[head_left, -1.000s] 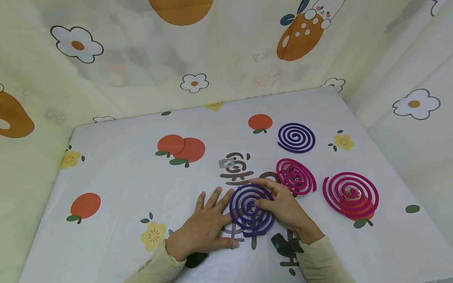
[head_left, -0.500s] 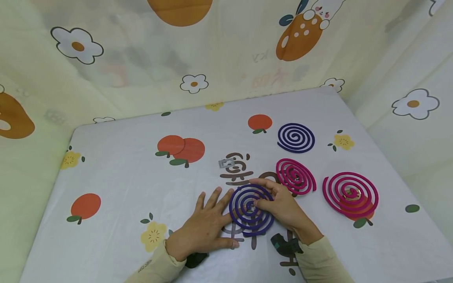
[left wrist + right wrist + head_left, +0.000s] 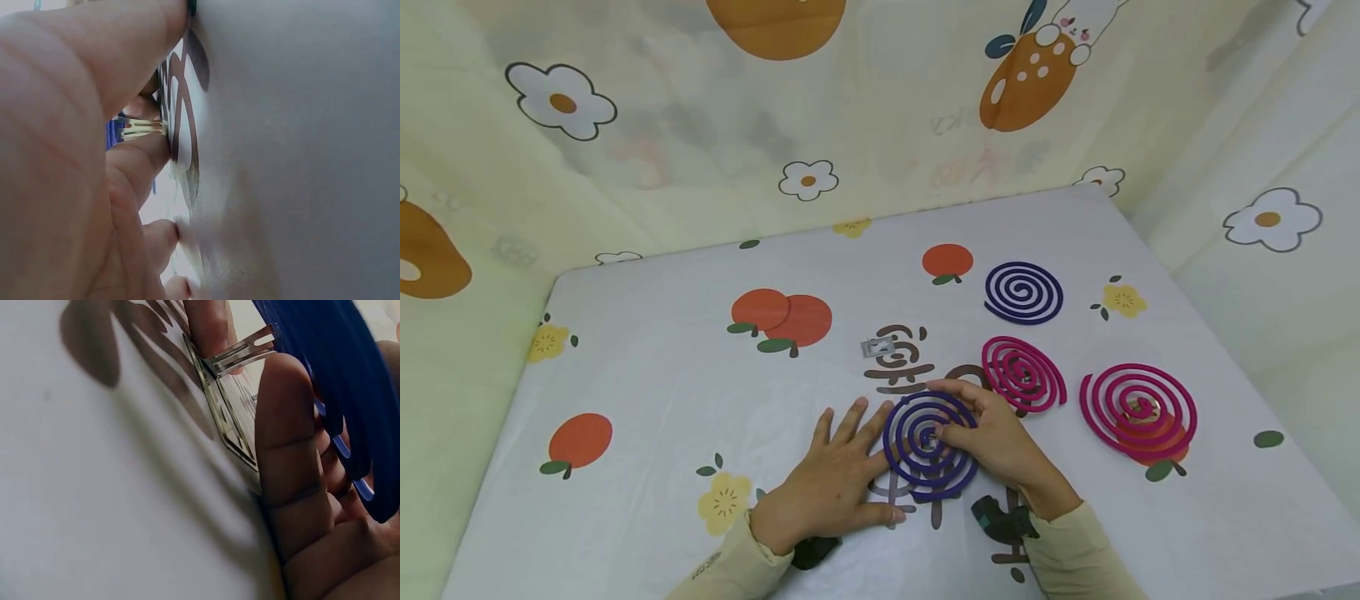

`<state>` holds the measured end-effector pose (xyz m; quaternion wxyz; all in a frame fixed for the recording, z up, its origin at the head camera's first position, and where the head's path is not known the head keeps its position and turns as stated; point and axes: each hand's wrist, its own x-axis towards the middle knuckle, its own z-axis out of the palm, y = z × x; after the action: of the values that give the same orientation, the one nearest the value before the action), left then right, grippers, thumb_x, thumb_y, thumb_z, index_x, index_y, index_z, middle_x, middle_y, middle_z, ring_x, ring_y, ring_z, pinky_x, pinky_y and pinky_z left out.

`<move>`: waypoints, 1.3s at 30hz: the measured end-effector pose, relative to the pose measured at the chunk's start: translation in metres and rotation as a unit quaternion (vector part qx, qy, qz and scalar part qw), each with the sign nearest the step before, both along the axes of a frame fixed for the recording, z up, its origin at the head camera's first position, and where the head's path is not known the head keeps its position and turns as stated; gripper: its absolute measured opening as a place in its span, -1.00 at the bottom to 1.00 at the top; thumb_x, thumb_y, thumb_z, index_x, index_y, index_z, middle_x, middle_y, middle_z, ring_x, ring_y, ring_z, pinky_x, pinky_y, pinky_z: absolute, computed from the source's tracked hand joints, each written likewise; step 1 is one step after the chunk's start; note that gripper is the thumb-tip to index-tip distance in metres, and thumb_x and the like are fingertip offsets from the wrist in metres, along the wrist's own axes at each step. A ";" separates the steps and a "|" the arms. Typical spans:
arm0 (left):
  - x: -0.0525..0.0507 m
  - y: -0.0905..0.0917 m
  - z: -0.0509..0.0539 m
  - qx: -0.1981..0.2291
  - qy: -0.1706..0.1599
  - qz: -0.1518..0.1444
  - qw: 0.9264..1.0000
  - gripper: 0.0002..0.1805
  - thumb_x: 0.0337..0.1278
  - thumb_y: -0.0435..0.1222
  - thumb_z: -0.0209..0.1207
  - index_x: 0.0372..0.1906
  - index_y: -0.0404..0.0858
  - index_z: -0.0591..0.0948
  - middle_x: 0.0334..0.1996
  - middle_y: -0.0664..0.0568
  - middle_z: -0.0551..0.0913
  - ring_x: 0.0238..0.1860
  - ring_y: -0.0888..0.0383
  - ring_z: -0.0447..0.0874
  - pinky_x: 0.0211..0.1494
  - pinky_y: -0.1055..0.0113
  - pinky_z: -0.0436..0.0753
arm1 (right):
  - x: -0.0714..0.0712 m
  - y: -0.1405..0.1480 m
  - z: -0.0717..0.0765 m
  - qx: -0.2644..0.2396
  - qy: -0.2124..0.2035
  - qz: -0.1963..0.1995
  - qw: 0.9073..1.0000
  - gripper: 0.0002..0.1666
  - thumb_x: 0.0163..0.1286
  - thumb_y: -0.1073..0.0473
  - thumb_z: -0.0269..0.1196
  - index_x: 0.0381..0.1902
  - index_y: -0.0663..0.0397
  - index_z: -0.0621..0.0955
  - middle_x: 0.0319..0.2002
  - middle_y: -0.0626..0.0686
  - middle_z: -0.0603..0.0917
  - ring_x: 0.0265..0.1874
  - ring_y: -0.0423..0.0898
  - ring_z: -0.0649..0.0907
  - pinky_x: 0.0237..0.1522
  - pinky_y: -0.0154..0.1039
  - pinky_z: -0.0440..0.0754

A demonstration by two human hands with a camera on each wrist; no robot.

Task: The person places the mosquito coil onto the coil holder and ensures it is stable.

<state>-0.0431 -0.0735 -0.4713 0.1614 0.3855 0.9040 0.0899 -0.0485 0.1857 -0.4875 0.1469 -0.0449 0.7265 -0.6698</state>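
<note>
I locate the coil at 5 o'clock in the head view, meeting the stand. My right hand, at its 3 o'clock, pinches it; my left hand, at 8, lies spread. Advised: brace the stand, hold the coil level.

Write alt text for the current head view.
A right hand grips a blue coil above a white, fruit-printed tabletop, while the left hand rests with fingers spread at the coil's left edge. Two pink coils and another blue coil sit farther right; a small metal piece lies beyond the hands.
</note>
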 end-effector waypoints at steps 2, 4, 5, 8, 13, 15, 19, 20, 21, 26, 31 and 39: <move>0.000 0.000 0.000 0.002 -0.001 0.002 1.000 -0.02 0.19 0.41 0.18 0.65 0.15 0.23 0.71 -0.04 -0.13 0.69 -0.24 -0.27 0.54 -0.46 -0.07 | 0.000 0.000 0.000 0.001 0.002 0.000 1.000 -0.35 0.36 0.44 0.33 0.40 0.28 0.49 0.17 0.36 0.62 -0.04 0.05 0.70 -0.23 -0.18 0.79; -0.001 -0.001 0.001 0.005 -0.004 0.006 1.000 -0.03 0.19 0.39 0.19 0.64 0.13 0.24 0.71 -0.02 -0.12 0.69 -0.22 -0.25 0.54 -0.44 -0.05 | 0.001 0.000 0.000 0.001 0.004 -0.001 1.000 -0.35 0.36 0.44 0.33 0.40 0.29 0.48 0.17 0.36 0.61 -0.06 0.04 0.70 -0.23 -0.18 0.79; -0.001 -0.001 0.001 0.008 -0.005 0.009 1.000 -0.04 0.20 0.38 0.20 0.64 0.11 0.26 0.71 -0.02 -0.10 0.69 -0.21 -0.23 0.55 -0.43 -0.04 | 0.001 0.000 0.000 0.002 0.004 -0.002 1.000 -0.35 0.36 0.45 0.33 0.40 0.29 0.48 0.17 0.36 0.61 -0.08 0.04 0.70 -0.23 -0.18 0.79; -0.002 -0.002 0.001 0.021 -0.004 0.020 1.000 -0.06 0.23 0.36 0.19 0.62 0.05 0.30 0.70 -0.02 -0.02 0.69 -0.18 -0.15 0.56 -0.39 0.00 | 0.002 0.000 0.001 0.017 0.002 -0.009 1.000 -0.34 0.35 0.44 0.34 0.41 0.25 0.49 0.17 0.33 0.63 -0.08 0.04 0.71 -0.18 -0.23 0.77; -0.006 -0.002 0.004 0.052 0.025 0.041 0.998 -0.12 0.26 0.32 0.21 0.51 -0.12 0.45 0.63 -0.09 0.21 0.63 -0.15 0.11 0.55 -0.31 0.17 | 0.007 0.001 0.002 0.051 0.003 -0.024 0.998 -0.31 0.34 0.41 0.37 0.42 0.16 0.51 0.31 0.23 0.59 0.18 0.08 0.65 0.13 -0.42 0.62; -0.007 -0.003 0.005 0.066 0.037 0.052 0.996 -0.14 0.25 0.29 0.25 0.45 -0.18 0.49 0.59 -0.10 0.29 0.60 -0.15 0.20 0.53 -0.28 0.24 | 0.008 0.002 0.003 0.060 0.002 -0.030 0.998 -0.31 0.33 0.39 0.38 0.42 0.13 0.52 0.35 0.20 0.56 0.26 0.08 0.62 0.20 -0.45 0.56; -0.008 -0.002 0.005 0.094 0.037 0.067 0.993 -0.13 0.21 0.26 0.30 0.45 -0.20 0.46 0.54 -0.10 0.38 0.56 -0.13 0.27 0.51 -0.24 0.30 | 0.011 0.005 0.003 0.084 0.007 -0.033 0.996 -0.31 0.34 0.34 0.40 0.43 0.08 0.52 0.38 0.16 0.54 0.32 0.04 0.60 0.26 -0.43 0.52; -0.008 -0.002 0.005 0.100 0.033 0.068 0.992 -0.12 0.21 0.25 0.31 0.47 -0.20 0.44 0.53 -0.10 0.38 0.56 -0.12 0.28 0.51 -0.23 0.30 | 0.012 0.006 0.003 0.089 0.011 -0.031 0.996 -0.30 0.35 0.32 0.41 0.44 0.08 0.52 0.38 0.16 0.55 0.31 0.04 0.61 0.26 -0.42 0.53; -0.008 -0.002 0.005 0.106 0.028 0.068 0.992 -0.10 0.21 0.24 0.32 0.49 -0.20 0.42 0.53 -0.10 0.38 0.56 -0.11 0.28 0.51 -0.23 0.29 | 0.013 0.007 0.003 0.089 0.016 -0.026 0.996 -0.28 0.35 0.31 0.41 0.45 0.09 0.50 0.37 0.18 0.55 0.31 0.06 0.61 0.26 -0.39 0.55; -0.008 0.001 0.005 0.118 0.016 0.065 0.991 -0.08 0.23 0.22 0.32 0.53 -0.20 0.37 0.52 -0.10 0.39 0.55 -0.08 0.29 0.52 -0.23 0.27 | 0.021 0.012 0.008 0.080 0.023 -0.001 0.997 -0.10 0.26 0.30 0.49 0.53 0.07 0.41 0.37 0.24 0.54 0.27 0.17 0.65 0.17 -0.21 0.67; -0.009 0.006 0.007 0.106 0.028 0.059 0.992 -0.15 0.24 0.19 0.34 0.49 -0.17 0.44 0.51 -0.07 0.41 0.54 -0.07 0.29 0.54 -0.24 0.24 | 0.033 0.019 0.013 0.026 -0.015 0.031 0.999 0.13 0.16 0.39 0.52 0.63 0.01 0.25 0.46 0.38 0.39 0.29 0.30 0.61 0.11 -0.13 0.71; -0.014 0.019 0.007 0.086 0.066 0.015 0.994 -0.21 0.21 0.16 0.38 0.42 -0.18 0.51 0.45 -0.06 0.49 0.46 -0.06 0.41 0.49 -0.25 0.31 | 0.049 0.034 0.015 -0.038 -0.035 0.054 0.997 0.23 0.15 0.52 0.45 0.67 0.14 0.08 0.49 0.54 0.24 0.18 0.30 0.69 0.02 -0.06 0.75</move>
<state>-0.0568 -0.0549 -0.4641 0.0668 0.3894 0.9073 0.1440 0.0002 0.2198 -0.4721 0.2062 -0.0664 0.6916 -0.6890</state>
